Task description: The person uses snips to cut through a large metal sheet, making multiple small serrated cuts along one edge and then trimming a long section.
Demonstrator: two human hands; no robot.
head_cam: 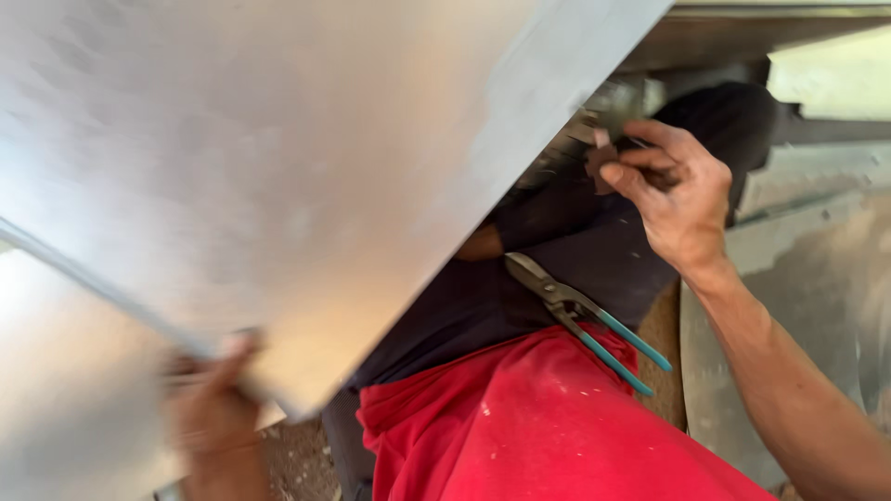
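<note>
Head view looks down on a large grey metal sheet [278,167] tilted across the upper left, covering most of what lies beneath it. Left hand [215,408] holds the sheet's lower edge, its grip pressed around that edge, though blur makes the fingers hard to make out. Right hand [677,199] sits at the sheet's far right edge, fingertips pinching a small dark scrap [599,158]; what lies behind it is dim and unclear. Tin snips [585,320] with teal handles rest shut on the dark trousers [557,250], just above the red shirt [538,436]. More sheet metal [807,278] lies on the floor at right, partly cut off by the frame, with the right forearm crossing over it
</note>
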